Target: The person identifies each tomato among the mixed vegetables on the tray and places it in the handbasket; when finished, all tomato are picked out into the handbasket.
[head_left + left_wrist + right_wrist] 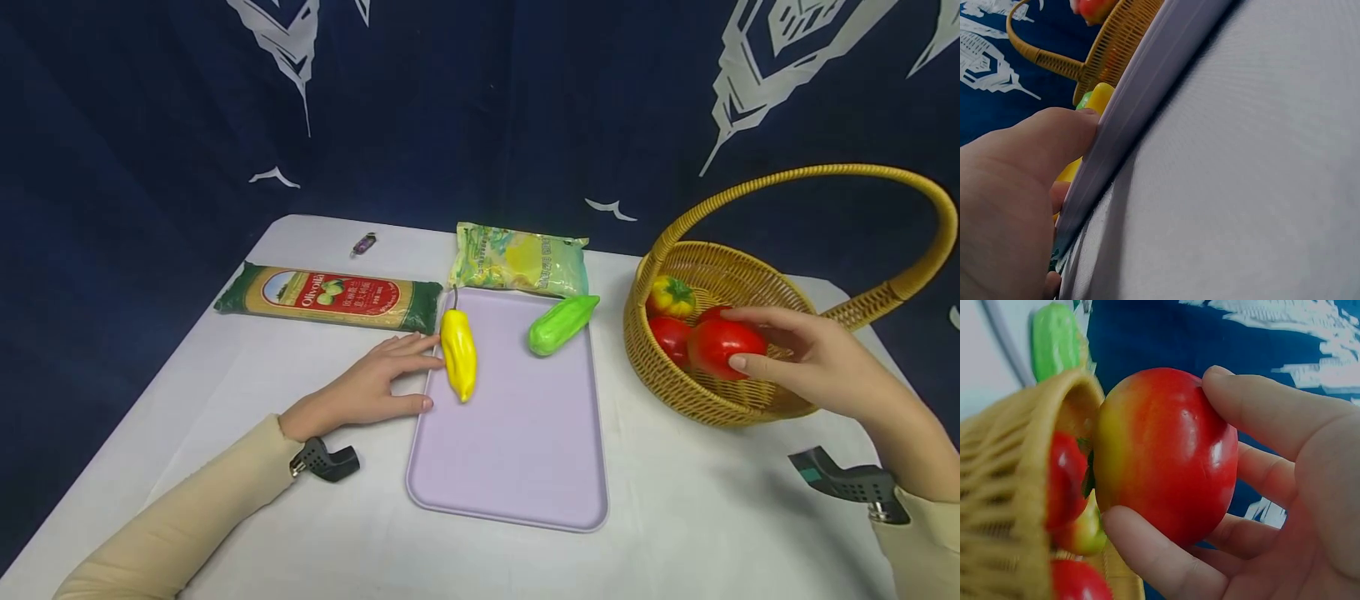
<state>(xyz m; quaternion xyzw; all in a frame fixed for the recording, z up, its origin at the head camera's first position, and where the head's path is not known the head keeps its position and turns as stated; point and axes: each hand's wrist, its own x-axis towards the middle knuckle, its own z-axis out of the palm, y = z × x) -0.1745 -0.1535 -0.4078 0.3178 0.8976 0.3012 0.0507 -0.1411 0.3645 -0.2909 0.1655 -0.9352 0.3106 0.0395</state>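
Observation:
Over the wicker basket (pixel 675 400) my right hand (pixel 832 362) grips a red tomato (pixel 723 348). In the right wrist view, fingers and thumb wrap around this tomato (pixel 1166 456), which is yellowish near its green leaves. Other red fruits (pixel 670 336) and a yellow-green one (pixel 672 297) lie inside the basket. My left hand (pixel 375 387) rests at the left edge of the lilac tray (pixel 517 450), fingers extended. Its fingertips are beside a yellow pepper (pixel 459 354) lying along that edge. In the left wrist view the thumb (pixel 1066 134) touches the tray's rim.
A green ridged vegetable (pixel 562 325) lies across the tray's upper right. Behind the tray is a green-yellow bag (pixel 521 260). A spaghetti packet (pixel 330 298) and a small wrapped candy (pixel 364 243) lie to the left. The basket's tall handle (pixel 817 171) arches up at the right.

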